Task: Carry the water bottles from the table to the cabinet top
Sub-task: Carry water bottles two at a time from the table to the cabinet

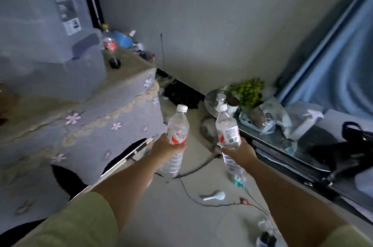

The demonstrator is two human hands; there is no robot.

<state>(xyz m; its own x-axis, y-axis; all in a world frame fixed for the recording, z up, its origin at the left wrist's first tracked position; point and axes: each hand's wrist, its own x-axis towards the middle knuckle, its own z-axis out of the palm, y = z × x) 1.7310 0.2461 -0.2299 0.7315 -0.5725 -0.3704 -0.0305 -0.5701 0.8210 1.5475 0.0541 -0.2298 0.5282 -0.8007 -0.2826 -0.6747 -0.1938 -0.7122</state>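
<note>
Water bottles upright: left bottle [177, 125] in left hand [164, 147], right bottle [227, 125] in right hand [240, 151], fingers wrapped.

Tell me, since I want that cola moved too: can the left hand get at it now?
Probably not: the left hand already grips a water bottle, and the cola stands far back.

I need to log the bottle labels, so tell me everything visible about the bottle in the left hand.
The clear plastic water bottle with a white screw cap is capped, tilted slightly right, held in mid-air above the floor. A red-and-white label wraps its middle; the lower body is ribbed. The left hand holds it in a grip around the middle.
</note>
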